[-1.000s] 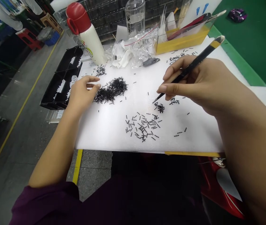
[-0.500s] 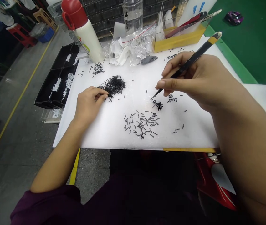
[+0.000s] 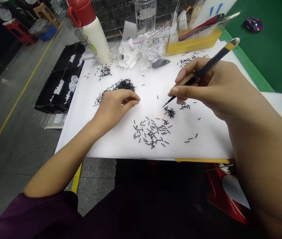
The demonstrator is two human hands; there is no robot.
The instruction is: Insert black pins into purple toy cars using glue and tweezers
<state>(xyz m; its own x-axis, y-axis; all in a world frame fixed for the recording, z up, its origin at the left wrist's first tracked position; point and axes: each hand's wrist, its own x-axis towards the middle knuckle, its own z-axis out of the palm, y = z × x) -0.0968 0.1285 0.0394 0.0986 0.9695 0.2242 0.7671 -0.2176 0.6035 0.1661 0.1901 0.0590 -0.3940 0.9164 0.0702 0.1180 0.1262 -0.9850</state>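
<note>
My right hand [image 3: 203, 79] holds black tweezers [image 3: 209, 64] slantwise, their tip just above a small cluster of tiny black strip-like pieces [image 3: 170, 112]. My left hand [image 3: 116, 104] is closed, thumb and forefinger pinched together over the white sheet [image 3: 111, 142]. Whatever lies between those fingertips is too small to make out. Behind the left hand sits a dense black heap of the same pieces [image 3: 124, 84], partly covered by the hand. Loose pieces [image 3: 152, 132] are spread out in front of both hands, nearer the sheet's front edge.
At the back stand a red-capped bottle [image 3: 97, 39], a clear cup [image 3: 145, 16], crumpled plastic bags [image 3: 153, 46] and a yellow-based tool box [image 3: 193, 44]. A black divided tray [image 3: 48, 84] holds small white pieces at left. A mouse [image 3: 252, 25] lies on the green mat [image 3: 277, 59].
My left hand has moved right, away from the dense heap towards the tweezers' tip, fingers still pinched. The right hand with the tweezers stays nearly in place. The view has shifted slightly.
</note>
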